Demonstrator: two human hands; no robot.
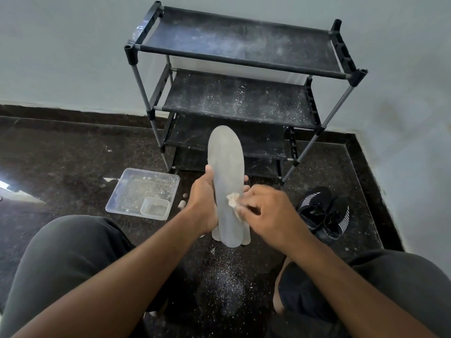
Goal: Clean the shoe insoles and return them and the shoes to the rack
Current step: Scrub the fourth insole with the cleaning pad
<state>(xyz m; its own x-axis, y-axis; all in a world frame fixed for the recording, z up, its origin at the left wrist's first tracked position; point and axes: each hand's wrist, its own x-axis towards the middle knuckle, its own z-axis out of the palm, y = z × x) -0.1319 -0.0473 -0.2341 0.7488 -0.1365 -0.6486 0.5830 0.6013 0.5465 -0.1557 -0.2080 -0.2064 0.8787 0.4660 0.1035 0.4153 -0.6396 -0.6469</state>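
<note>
A grey shoe insole [225,162] stands upright in front of me, toe end up. My left hand [203,203] grips it from the left, with fingertips showing past its right edge. The edge of a second insole [247,236] peeks out behind its lower end. My right hand [264,209] pinches a small crumpled whitish cloth [233,200] and presses it on the insole's middle. A pair of black knit shoes [324,213] with white stripes lies on the floor to the right. The black shoe rack [234,101] stands against the wall ahead, its shelves dusty with white specks.
A clear plastic tray [136,191] with a smaller clear container [155,207] inside sits on the dark floor at the left. White dust [224,281] is scattered on the floor between my knees. A small cap-like object [181,204] lies beside the tray.
</note>
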